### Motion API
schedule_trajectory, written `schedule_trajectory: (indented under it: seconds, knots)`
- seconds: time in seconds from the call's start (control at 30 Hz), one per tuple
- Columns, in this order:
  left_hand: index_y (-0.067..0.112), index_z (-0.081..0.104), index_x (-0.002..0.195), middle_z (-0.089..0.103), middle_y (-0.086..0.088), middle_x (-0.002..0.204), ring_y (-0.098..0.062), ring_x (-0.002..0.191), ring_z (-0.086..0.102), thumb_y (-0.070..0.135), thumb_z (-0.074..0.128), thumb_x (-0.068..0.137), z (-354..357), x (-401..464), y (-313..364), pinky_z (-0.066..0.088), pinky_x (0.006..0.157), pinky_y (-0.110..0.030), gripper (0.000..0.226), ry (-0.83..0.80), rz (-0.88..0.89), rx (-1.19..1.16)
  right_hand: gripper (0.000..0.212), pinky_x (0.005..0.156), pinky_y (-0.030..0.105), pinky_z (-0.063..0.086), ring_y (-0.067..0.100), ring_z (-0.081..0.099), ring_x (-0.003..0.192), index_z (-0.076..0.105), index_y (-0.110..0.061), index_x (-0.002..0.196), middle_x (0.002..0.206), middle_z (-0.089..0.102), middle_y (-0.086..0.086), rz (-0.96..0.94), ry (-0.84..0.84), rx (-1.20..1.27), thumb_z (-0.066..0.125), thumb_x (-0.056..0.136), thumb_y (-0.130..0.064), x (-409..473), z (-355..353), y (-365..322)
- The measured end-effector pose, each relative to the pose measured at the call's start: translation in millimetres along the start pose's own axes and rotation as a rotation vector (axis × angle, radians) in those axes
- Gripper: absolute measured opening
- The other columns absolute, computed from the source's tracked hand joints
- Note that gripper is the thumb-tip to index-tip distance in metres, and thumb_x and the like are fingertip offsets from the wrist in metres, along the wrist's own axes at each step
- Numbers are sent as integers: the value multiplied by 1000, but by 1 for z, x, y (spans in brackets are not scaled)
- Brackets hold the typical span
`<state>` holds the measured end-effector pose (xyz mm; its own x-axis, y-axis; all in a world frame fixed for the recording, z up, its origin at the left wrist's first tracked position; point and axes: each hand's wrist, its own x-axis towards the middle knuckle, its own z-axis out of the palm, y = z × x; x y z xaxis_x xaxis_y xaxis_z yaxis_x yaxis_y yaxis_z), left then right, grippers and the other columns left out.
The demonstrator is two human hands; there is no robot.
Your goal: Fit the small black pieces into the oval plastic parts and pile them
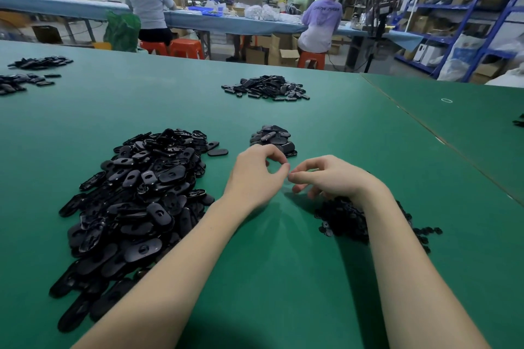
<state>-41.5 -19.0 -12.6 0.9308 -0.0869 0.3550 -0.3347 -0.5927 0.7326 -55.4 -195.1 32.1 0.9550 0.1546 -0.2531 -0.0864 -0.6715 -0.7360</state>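
Both forearms come in from the bottom edge, cut off before the elbows, and meet over the green worktop [283,278]. Left hand [255,176] has its fingers curled with thumb and fingertip pinched together, and right hand [331,177] has its fingers curled in too, tips nearly touching the left's. Honestly can't make out whether anything is held between them, it's too small and blurry there. Under the right wrist sits the heap of small black pieces [343,218], half hidden by the arm. Big pile of oval plastic parts [136,195] is off to the left, and a smaller stack [273,137] lies just beyond the hands. Further out there's another pile [266,88], plus more at the left edge [25,79], partly cropped. Blurry people sit at a long table [198,20] behind.
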Motion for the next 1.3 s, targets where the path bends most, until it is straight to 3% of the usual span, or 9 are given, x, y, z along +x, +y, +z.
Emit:
schedule_trajectory:
  seconds: [0.17, 0.33, 0.5, 0.6, 0.77, 0.9, 0.97, 1.1, 1.3]
  knots:
    - [38, 63, 85, 62, 9, 102, -14, 98, 58, 37, 66, 87, -15, -7, 1, 50, 90, -37, 4, -68, 0, 103, 18, 58, 22, 42, 6, 63, 60, 72, -24, 100, 88, 79, -10, -22, 16, -37, 70, 93, -41, 5, 6, -4]
    - [33, 66, 92, 60, 9, 100, -15, 102, 56, 39, 64, 89, -26, -13, -5, 47, 85, -33, 7, -76, 22, 228, 13, 61, 25, 44, 7, 61, 57, 74, -25, 90, 80, 77, -12, -142, 107, -41, 68, 92, -36, 13, 23, -14]
    - [34, 66, 90, 55, 16, 89, -12, 99, 57, 36, 62, 89, -47, -10, -10, 39, 76, -26, 4, -71, 14, 333, 9, 48, 11, 41, 4, 59, 50, 73, -26, 88, 75, 76, -12, -196, 141, -89, 67, 91, -31, 16, 43, -26]
    - [35, 64, 85, 54, 21, 79, -11, 95, 62, 33, 62, 87, -63, -4, -11, 43, 76, -26, 3, -35, -2, 323, 7, 49, 7, 39, -3, 56, 47, 73, -26, 87, 77, 77, -9, -220, 123, -130, 67, 92, -27, 15, 50, -30]
    - [25, 61, 113, 56, -2, 119, -26, 120, 44, 43, 61, 90, -86, 3, -25, 37, 98, -43, 29, 144, -114, 622, 8, 52, 5, 39, -11, 55, 50, 72, -27, 87, 81, 78, -8, -238, 83, -190, 68, 94, -29, 15, 56, -34]
    - [22, 32, 145, 31, -14, 150, -37, 141, 22, 52, 59, 89, -92, 0, -37, 25, 110, -59, 68, 4, -398, 756, 7, 59, 15, 45, -2, 60, 49, 72, -27, 91, 86, 77, -7, -216, 30, -222, 67, 94, -32, 14, 57, -36]
    - [24, 25, 150, 29, -14, 152, -38, 141, 24, 55, 57, 90, -90, -2, -42, 25, 109, -59, 75, -56, -451, 785, 7, 57, 13, 44, 1, 62, 50, 71, -28, 90, 86, 77, -7, -211, 29, -226, 67, 93, -33, 14, 57, -36]
    - [24, 34, 144, 37, -13, 145, -37, 134, 34, 54, 53, 92, -85, -4, -42, 31, 104, -52, 64, -70, -425, 896, 7, 54, 10, 42, 1, 62, 50, 71, -28, 90, 86, 77, -9, -201, 25, -224, 67, 93, -33, 13, 57, -36]
    - [23, 45, 135, 44, -12, 138, -34, 131, 39, 54, 64, 85, -83, -1, -34, 39, 101, -47, 61, -89, -402, 754, 8, 52, 8, 40, 1, 61, 50, 72, -28, 91, 85, 77, -8, -197, 16, -236, 68, 93, -33, 13, 57, -36]
